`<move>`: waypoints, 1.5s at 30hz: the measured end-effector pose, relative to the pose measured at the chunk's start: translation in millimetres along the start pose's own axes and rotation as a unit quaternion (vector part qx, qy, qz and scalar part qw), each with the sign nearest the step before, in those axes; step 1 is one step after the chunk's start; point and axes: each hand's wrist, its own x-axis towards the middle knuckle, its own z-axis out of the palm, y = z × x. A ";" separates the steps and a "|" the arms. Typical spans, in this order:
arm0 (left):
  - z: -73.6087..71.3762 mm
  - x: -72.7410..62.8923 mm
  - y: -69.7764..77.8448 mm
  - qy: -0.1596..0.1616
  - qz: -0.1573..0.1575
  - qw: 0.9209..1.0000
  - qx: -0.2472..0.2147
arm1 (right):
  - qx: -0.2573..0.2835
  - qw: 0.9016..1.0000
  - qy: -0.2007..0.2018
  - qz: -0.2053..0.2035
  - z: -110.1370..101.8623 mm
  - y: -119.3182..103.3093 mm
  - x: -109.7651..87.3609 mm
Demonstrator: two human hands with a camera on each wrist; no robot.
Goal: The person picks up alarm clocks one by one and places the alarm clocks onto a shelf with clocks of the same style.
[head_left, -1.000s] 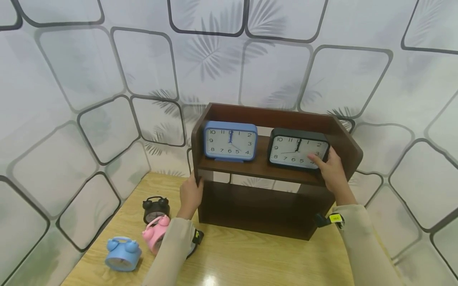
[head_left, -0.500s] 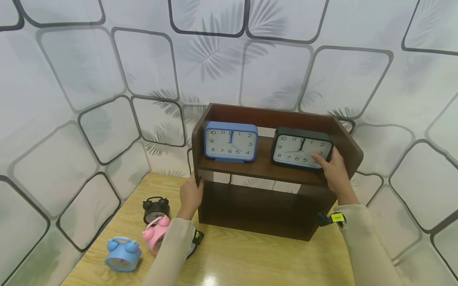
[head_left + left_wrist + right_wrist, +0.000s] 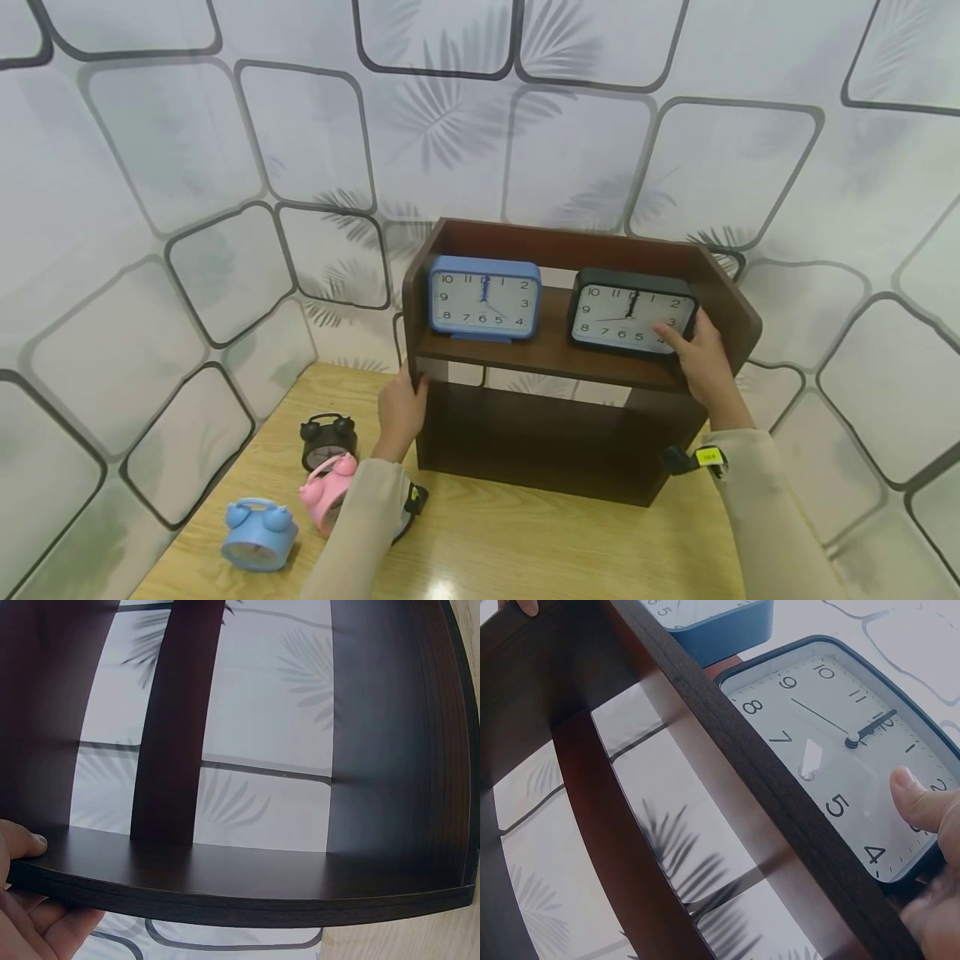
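A dark brown wooden shelf (image 3: 525, 433) stands on the table, and my left hand (image 3: 400, 411) grips its left side panel, thumb inside and fingers outside in the left wrist view. On its upper board, toward the right, is a black rectangular clock (image 3: 630, 310). My right hand (image 3: 703, 360) holds this clock by its right end, the thumb (image 3: 911, 796) pressed on the face near the 3; the other fingers are hidden behind it. To its left on the same board stands a blue rectangular clock (image 3: 485, 298), upright on its base and apart from the black one.
Left of the shelf on the wooden table (image 3: 540, 550) stand three twin-bell alarm clocks: black (image 3: 327, 442), pink (image 3: 324, 500) and light blue (image 3: 258, 537). A dark-rimmed object (image 3: 405, 525) is mostly hidden by my left forearm. Patterned walls close off the back and left.
My right hand has shifted the black clock slightly to the right along the upper board, then stayed still over the last half second. The left hand has kept its grip on the shelf.
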 end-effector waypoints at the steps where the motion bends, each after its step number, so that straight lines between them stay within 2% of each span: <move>1: 0.0 0.1 0.1 0.000 0.000 1.000 0.000 | -0.001 1.000 -0.001 0.000 0.0 -0.6 -0.1; 11: -0.4 -0.4 0.9 -0.001 -0.006 1.000 -0.005 | -0.031 0.999 -0.012 0.012 -3.4 -5.2 -5.4; 14: -1.0 -0.9 1.0 0.002 -0.003 1.000 -0.006 | -0.087 0.996 -0.004 0.003 -4.7 -11.1 -13.0; 17: -0.7 -1.4 1.0 0.003 0.000 1.000 -0.004 | -0.151 0.987 0.035 -0.035 -4.0 -17.4 -24.4; 21: -0.1 -1.8 1.2 0.000 0.000 1.000 -0.003 | -0.188 0.967 0.124 -0.120 -2.4 -21.1 -42.4; 24: 0.0 -1.6 1.0 0.000 0.000 1.000 -0.006 | -0.188 0.942 0.205 -0.187 -1.8 -18.0 -55.0; 26: 0.1 -1.3 0.7 0.001 0.000 1.000 -0.005 | -0.174 0.923 0.267 -0.216 -0.7 -13.9 -62.6; 28: 0.0 -1.2 0.5 0.002 -0.001 1.000 -0.007 | -0.145 0.904 0.328 -0.233 1.6 -8.1 -69.6; 31: -0.3 -1.1 0.3 0.004 -0.002 1.000 -0.008 | -0.093 0.879 0.407 -0.229 6.5 3.2 -78.0; 33: -0.9 -1.1 0.1 0.005 -0.001 1.000 -0.009 | -0.060 0.872 0.436 -0.213 9.5 13.3 -82.3; 35: -1.3 -1.0 -0.1 0.006 0.000 1.000 -0.009 | -0.032 0.875 0.444 -0.191 12.5 24.2 -86.2; 39: -2.6 -1.6 -0.4 0.005 -0.002 1.000 -0.011 | -0.006 0.897 0.421 -0.135 20.8 48.3 -93.7; 45: -2.9 -1.5 1.2 0.004 0.007 1.000 -0.012 | -0.002 0.923 0.382 -0.050 31.0 78.6 -98.5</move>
